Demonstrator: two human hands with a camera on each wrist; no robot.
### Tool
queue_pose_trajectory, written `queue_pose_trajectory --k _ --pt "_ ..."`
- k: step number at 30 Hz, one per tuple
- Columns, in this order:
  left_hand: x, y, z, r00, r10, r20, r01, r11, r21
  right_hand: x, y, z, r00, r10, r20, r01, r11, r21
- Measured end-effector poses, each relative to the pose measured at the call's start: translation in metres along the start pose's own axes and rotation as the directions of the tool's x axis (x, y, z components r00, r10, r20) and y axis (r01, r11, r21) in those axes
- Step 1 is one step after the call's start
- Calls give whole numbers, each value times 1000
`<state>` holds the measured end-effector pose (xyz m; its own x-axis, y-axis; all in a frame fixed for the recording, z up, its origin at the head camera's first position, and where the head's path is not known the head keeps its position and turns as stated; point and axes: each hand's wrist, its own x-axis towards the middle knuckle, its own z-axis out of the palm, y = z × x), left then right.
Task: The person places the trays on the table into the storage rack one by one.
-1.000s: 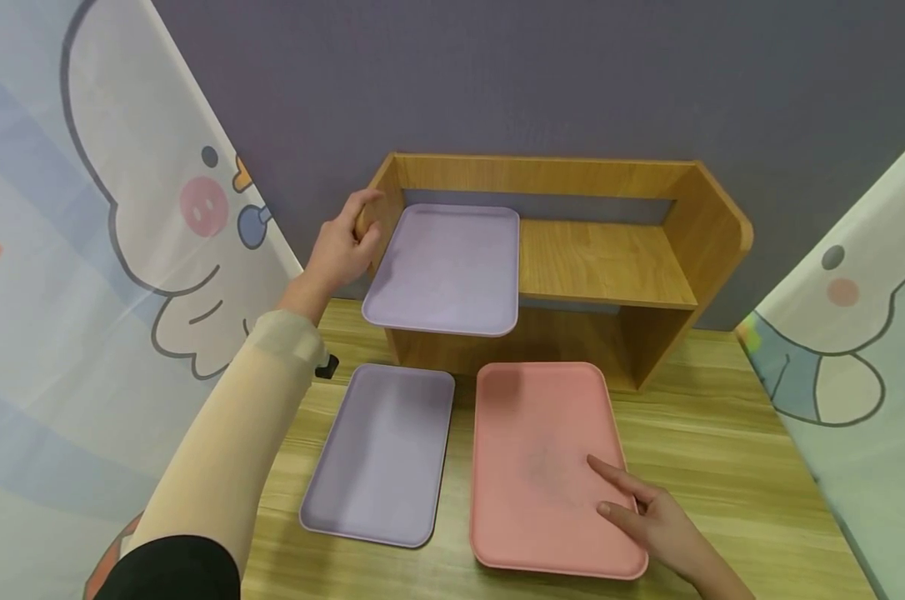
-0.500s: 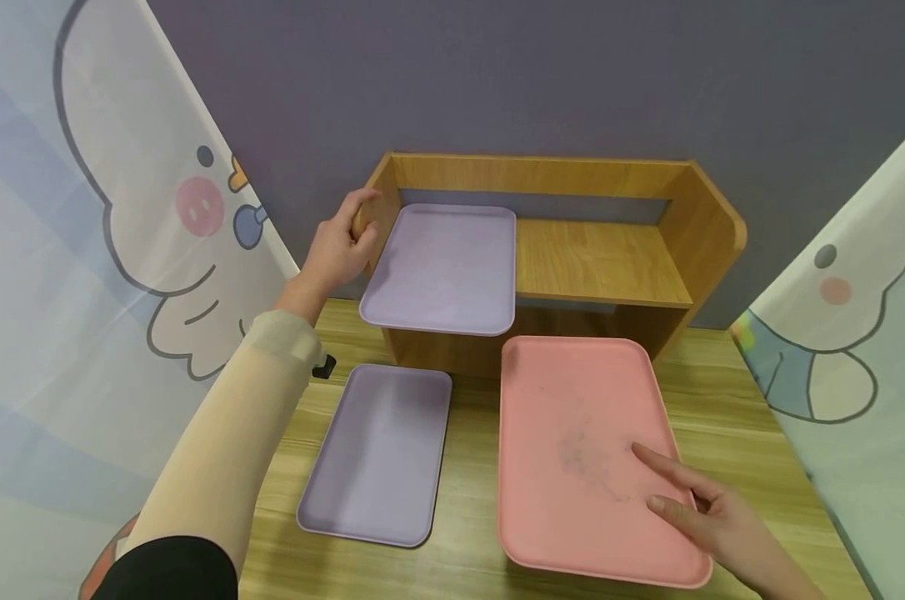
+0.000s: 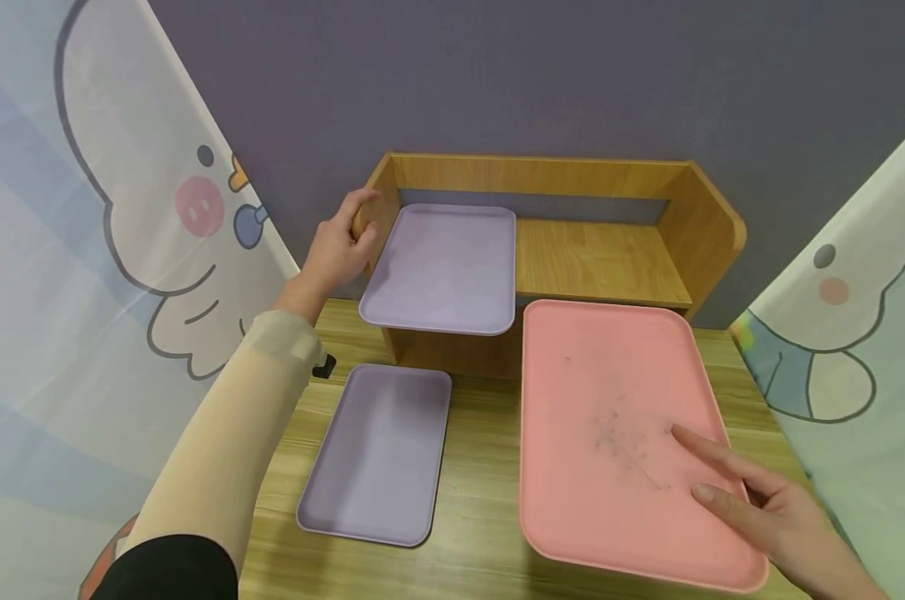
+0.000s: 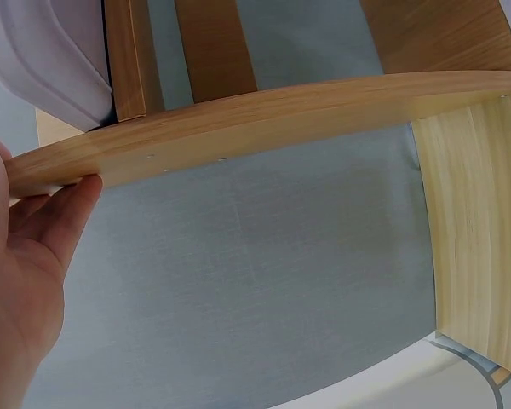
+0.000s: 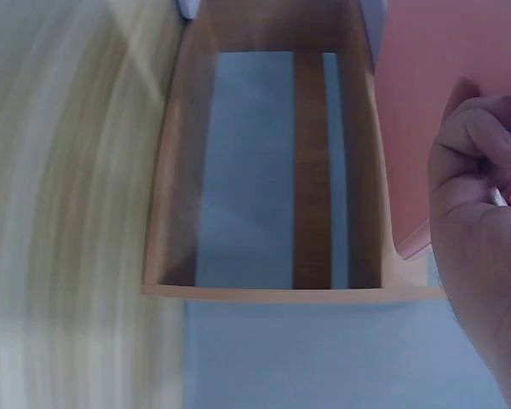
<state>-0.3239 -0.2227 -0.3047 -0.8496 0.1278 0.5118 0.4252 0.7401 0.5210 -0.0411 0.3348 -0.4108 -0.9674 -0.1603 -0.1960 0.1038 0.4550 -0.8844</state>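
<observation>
My left hand [image 3: 342,242] grips the left side panel of a wooden shelf unit [image 3: 602,258], with the thumb on one face and fingers over the edge; the left wrist view shows the fingers [image 4: 72,213] on that panel. My right hand [image 3: 767,508] holds a pink tray [image 3: 617,400] by its right edge, thumb and index finger on top. In the right wrist view the other fingers [image 5: 485,136] curl beneath the tray. The pink tray is raised in front of the shelf's right half, covering part of the lower compartment.
On the left of the upper board lies a purple tray [image 3: 445,267], its front overhanging the board's edge. Another purple tray [image 3: 377,454] lies on the wood-grain table [image 3: 475,517] in front. A grey wall [image 3: 535,75] stands behind, with printed cartoon sheets [image 3: 160,208] at both sides.
The pink tray has risen from low over the table and moved right, held in my right hand. My left hand keeps its grip on the shelf panel; both purple trays stay put.
</observation>
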Motion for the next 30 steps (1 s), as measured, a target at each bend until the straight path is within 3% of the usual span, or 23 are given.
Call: queue_pose_trajectory --k 5,9,12,15,21,27,30 --pt "0 0 0 1000 1 2 -1 1000 -5 5 -7 -9 999 -7 -39 8 1000 13" --pt "1 -1 0 1000 4 -4 -4 1000 0 16 -12 -14 993 -99 -63 97 995 -37" --pt "0 -2 0 1000 2 2 -2 1000 4 28 -20 -18 992 -125 -17 124 992 -17" --pt "0 -1 -1 1000 1 6 -1 1000 4 41 -29 -23 995 -100 22 100 995 15" --pt "-1 0 0 1000 -3 3 3 1000 -4 76 -41 -38 994 -108 32 109 994 -7" --pt "-2 0 0 1000 -8 6 8 1000 1 114 -54 -54 974 -193 115 178 976 129" --pt "-1 0 0 1000 -10 8 10 1000 3 130 -60 -59 973 -194 121 176 974 141"
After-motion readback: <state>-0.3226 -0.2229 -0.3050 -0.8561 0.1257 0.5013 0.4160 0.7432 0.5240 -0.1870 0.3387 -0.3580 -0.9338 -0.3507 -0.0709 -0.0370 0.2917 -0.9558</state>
